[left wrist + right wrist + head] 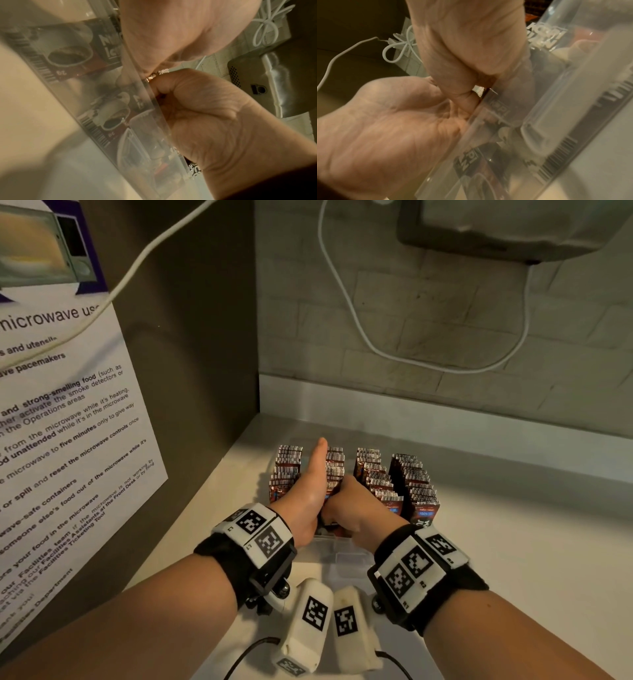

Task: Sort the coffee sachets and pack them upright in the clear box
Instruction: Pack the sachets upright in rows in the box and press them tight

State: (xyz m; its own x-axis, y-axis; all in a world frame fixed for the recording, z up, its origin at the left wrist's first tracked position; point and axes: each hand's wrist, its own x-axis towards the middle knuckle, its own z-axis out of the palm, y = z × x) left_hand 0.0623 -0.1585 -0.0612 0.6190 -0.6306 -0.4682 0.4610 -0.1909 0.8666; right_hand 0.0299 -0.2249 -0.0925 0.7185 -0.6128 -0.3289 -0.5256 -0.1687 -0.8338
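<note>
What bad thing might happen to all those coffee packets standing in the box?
The sachets in the right-hand rows lean, so a bump could topple them like dominoes. Both the left hand and right hand crowd one row in the clear box, so squeezing may crumple packets or knock neighbours over.

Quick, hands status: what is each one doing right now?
Left hand: fingers in the clear box among the sachets, thumb straight; grip cannot be told.
Right hand: curled, pinching sachets.
</note>
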